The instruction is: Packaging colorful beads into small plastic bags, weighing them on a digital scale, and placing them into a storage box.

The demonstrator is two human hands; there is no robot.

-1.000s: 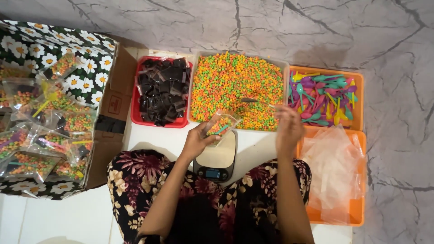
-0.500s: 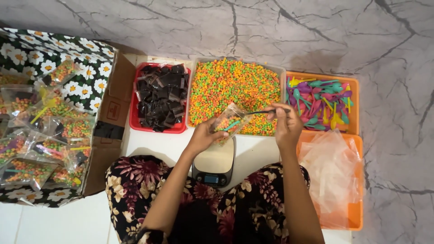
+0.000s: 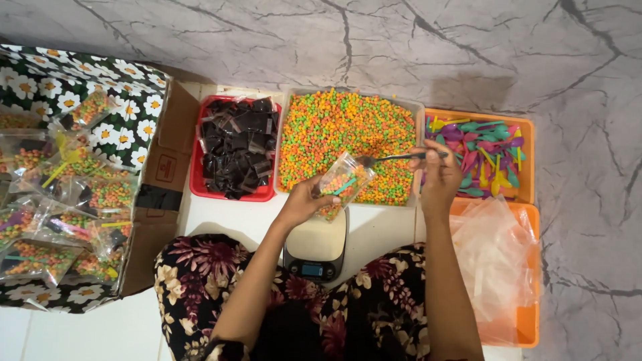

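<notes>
Above the small scale (image 3: 315, 246), the left hand (image 3: 302, 202) grips a clear bag (image 3: 342, 182) of colourful pellets; the right hand (image 3: 438, 175) pinches a spoon (image 3: 384, 159) at the bag's mouth.

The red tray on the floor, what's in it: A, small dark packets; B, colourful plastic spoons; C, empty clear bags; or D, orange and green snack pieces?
A: the red tray holds small dark packets, while the orange and green snack pieces fill the clear bin beside it and the colourful spoons lie in an orange tray.
</notes>
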